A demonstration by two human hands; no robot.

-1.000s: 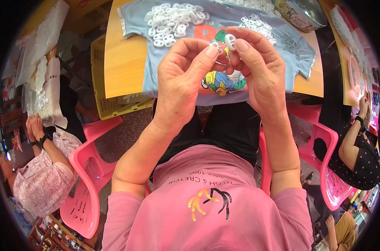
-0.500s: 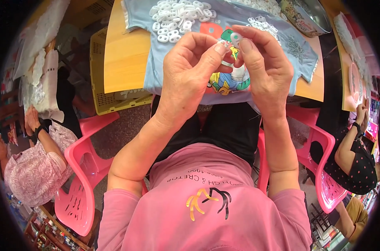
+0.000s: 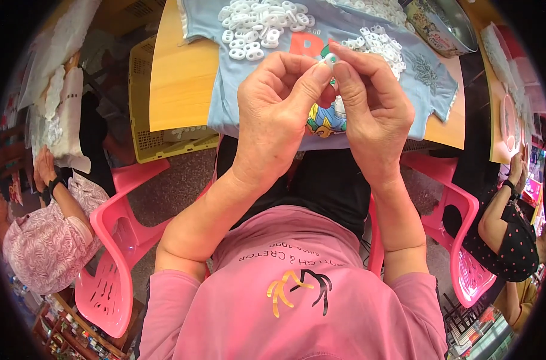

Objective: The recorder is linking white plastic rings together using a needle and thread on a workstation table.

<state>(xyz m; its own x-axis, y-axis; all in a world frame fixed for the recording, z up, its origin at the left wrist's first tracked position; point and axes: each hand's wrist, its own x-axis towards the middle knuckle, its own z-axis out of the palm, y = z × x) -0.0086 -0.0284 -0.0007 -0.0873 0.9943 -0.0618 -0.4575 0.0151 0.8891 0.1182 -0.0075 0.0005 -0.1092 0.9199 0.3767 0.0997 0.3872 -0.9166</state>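
Over the near part of the table, my left hand [image 3: 279, 105] and my right hand [image 3: 375, 99] meet fingertip to fingertip. Both pinch a small white plastic piece [image 3: 331, 59] with a hole in it; the fingers cover most of it. Beyond my left hand lies a heap of white two-holed oval plastic pieces [image 3: 264, 24]. A second pile of small white pieces [image 3: 381, 45] sits past my right hand. Both piles rest on a light blue T-shirt [image 3: 231, 90] with a coloured cartoon print, spread on the table.
The wooden table [image 3: 183, 84] has a curved left edge. A metal tin [image 3: 441, 24] stands at its far right. A yellow crate [image 3: 142, 90] is at the left. Pink chairs [image 3: 114, 264] flank me, and a person sits at work on either side.
My two hands have come closer together, and the white pieces that were apart at my fingertips now meet. My right hand has shifted slightly left.
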